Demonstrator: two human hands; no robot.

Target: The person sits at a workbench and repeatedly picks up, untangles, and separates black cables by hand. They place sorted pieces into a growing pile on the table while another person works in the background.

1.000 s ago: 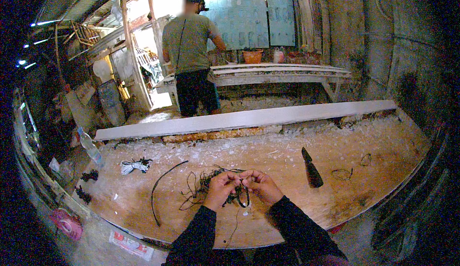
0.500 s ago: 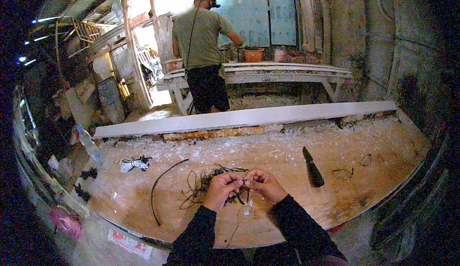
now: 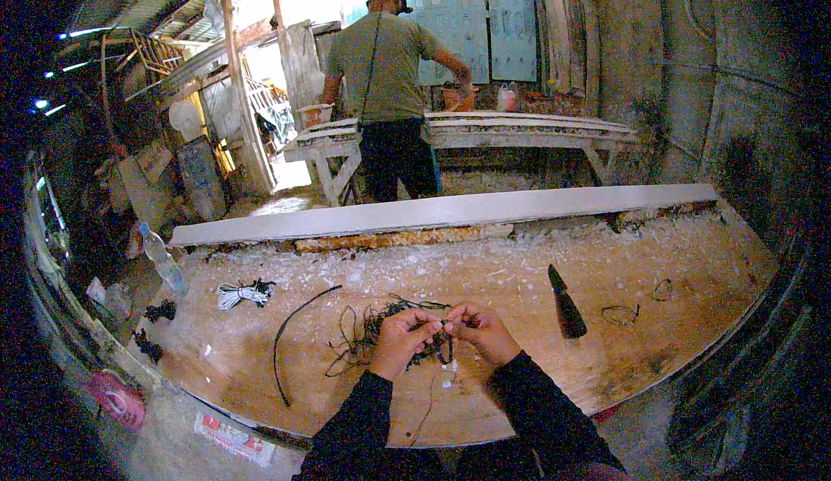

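Note:
My left hand [image 3: 402, 341] and my right hand [image 3: 483, 334] meet at the middle of the wooden table, fingertips pinched close together. Between them they grip a thin black cord [image 3: 447, 353], part of which hangs in a narrow loop below the fingers. Exactly how it is joined or knotted at the fingertips is too small to make out. A tangled pile of black cords [image 3: 353, 342] lies under and beside my left hand, partly covered by it. Right of my right hand rests a dark, pointed knife-like tool [image 3: 567, 306], tip facing away.
A curved black strip [image 3: 279, 347], a white cord bundle [image 3: 241, 296] and dark clumps [image 3: 149, 347] lie left, near a clear plastic bottle [image 3: 161, 260]. Cord loops [image 3: 621, 315] lie right. A white board [image 3: 450, 213] spans the far edge. Beyond, a person [image 3: 381, 65] stands at a bench [image 3: 537, 135].
The person at the back has shifted right, with an arm now stretched toward the orange pot. My hands stay nearly in place, still pinching the black cord.

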